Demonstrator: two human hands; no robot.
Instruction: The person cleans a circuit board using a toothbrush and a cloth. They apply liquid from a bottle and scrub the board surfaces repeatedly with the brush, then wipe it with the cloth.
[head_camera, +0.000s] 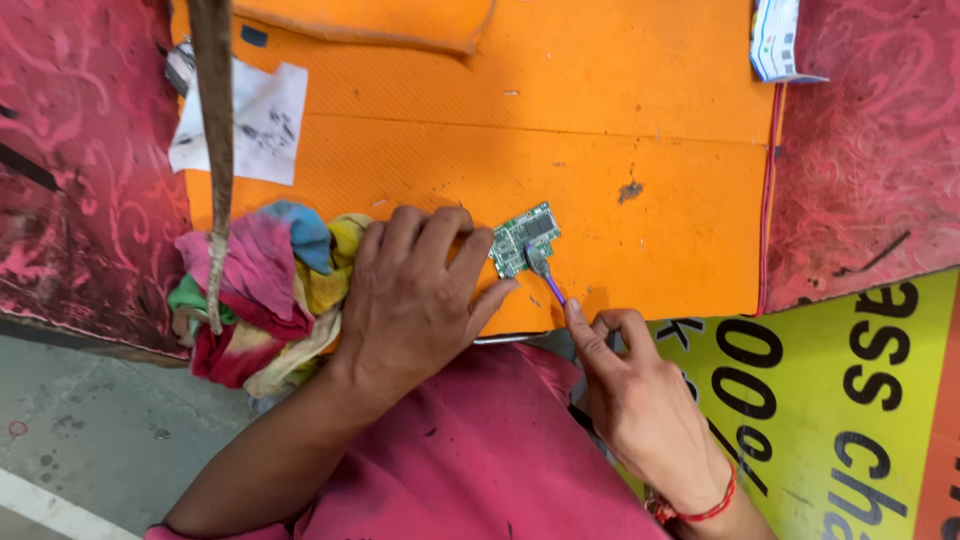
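A small green circuit board (526, 238) lies on the orange mat (560, 150) near its front edge. My left hand (415, 300) rests on the mat with its fingertips pressing the board's left side. My right hand (635, 395) pinches a thin purple-handled brush (546, 275), whose bristle tip touches the board's lower right part. A red thread bracelet circles my right wrist.
A crumpled multicoloured rag (262, 290) lies left of my left hand. A stained white paper (250, 120) sits at the mat's back left, a dark strap (215, 150) hangs over it. A white packet (775, 40) is at the back right, a yellow printed banner (850, 400) at lower right.
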